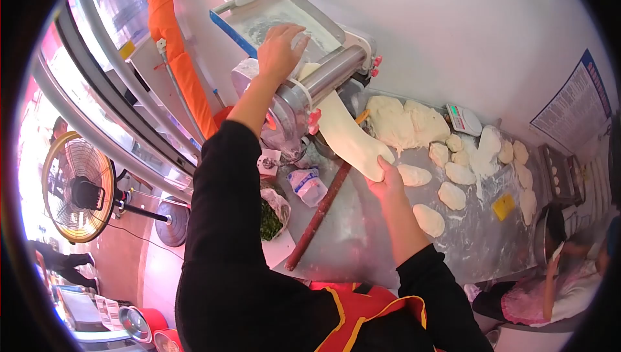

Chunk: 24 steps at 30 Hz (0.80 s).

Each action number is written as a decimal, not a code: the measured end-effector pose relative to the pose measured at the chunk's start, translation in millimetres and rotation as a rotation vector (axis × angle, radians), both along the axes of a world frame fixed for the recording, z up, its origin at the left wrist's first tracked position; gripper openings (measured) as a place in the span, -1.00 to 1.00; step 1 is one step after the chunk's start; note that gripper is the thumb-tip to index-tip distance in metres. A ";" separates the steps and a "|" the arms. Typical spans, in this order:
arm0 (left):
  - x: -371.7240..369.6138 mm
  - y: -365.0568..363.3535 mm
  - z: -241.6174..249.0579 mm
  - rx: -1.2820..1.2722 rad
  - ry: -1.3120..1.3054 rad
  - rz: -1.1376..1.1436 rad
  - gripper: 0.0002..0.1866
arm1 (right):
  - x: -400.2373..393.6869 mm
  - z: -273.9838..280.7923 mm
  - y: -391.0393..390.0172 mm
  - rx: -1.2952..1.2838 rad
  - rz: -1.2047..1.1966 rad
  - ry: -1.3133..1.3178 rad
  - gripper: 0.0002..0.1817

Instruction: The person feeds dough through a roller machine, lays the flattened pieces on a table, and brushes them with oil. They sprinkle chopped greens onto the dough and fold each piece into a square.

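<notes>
A long sheet of dough (349, 133) hangs out of the steel rollers of a dough sheeter (333, 75). Its lower end is pinched in my right hand (388, 187), thumb on top. Up at the feed side, my left hand (279, 51) hovers by the sheeter's floured tray (284, 19), fingers loosely extended and holding nothing I can see. A bit of dough shows behind the roller, near that wrist. Right of the sheet, a large mass of dough (404, 122) lies on the metal table (362, 235), with several oval dough pieces (451, 195) nearby.
A wooden rolling pin (318, 216) lies left of the sheet, near a plastic container (308, 187) and a bag of chopped greens (270, 219). A scale (463, 119) and yellow scraper (503, 206) sit rightward. A person (550, 287) is at lower right; a fan (81, 187) stands left.
</notes>
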State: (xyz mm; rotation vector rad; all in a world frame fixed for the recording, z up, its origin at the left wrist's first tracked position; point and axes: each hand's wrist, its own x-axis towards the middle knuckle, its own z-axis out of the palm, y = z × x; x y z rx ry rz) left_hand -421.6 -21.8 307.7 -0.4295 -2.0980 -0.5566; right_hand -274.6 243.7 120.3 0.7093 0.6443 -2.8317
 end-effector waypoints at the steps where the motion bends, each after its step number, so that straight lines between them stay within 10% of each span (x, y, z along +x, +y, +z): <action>1: 13.2 8.1 3.5 0.063 0.095 -0.007 -0.74 | 0.1 2.9 3.5 0.010 -0.007 -0.016 -0.62; 5: 111.0 40.1 -12.3 0.441 -0.926 -0.619 -0.69 | 2.6 16.3 19.5 0.072 0.016 -0.020 -0.62; 8: 137.2 58.4 -91.9 -0.072 -1.160 -1.167 -0.62 | 4.9 27.4 30.7 0.080 0.017 -0.019 -0.61; 10: 132.1 68.8 -168.0 -0.065 -1.527 -1.009 -0.61 | 7.2 30.1 36.3 0.074 0.028 0.025 -0.59; 12: 118.0 79.0 -214.1 0.672 -1.663 -0.795 -0.62 | 14.0 35.9 40.1 0.093 0.025 0.071 -0.58; 13: 115.0 84.3 -217.7 1.035 -1.682 -0.652 -0.62 | 18.6 42.4 39.6 0.114 0.016 0.096 -0.58; 15: 101.0 92.5 -216.7 1.471 -1.223 -1.122 -0.59 | 26.1 44.1 41.6 0.136 0.013 0.116 -0.58; 16: 83.2 93.3 -221.1 0.896 -0.914 -0.866 -0.56 | 26.7 42.8 43.9 0.138 0.022 0.115 -0.57; 18: 61.3 91.6 -226.0 0.609 -0.646 -0.856 -0.52 | 32.8 42.3 46.3 0.156 0.018 0.122 -0.56; 22: 47.5 88.2 -212.4 1.754 -0.763 -1.830 -0.50 | 44.4 37.0 47.5 0.210 -0.020 0.141 -0.55; 24: 37.0 86.8 -221.6 1.755 -0.746 -1.684 -0.49 | 47.5 29.8 50.4 0.212 -0.020 0.175 -0.56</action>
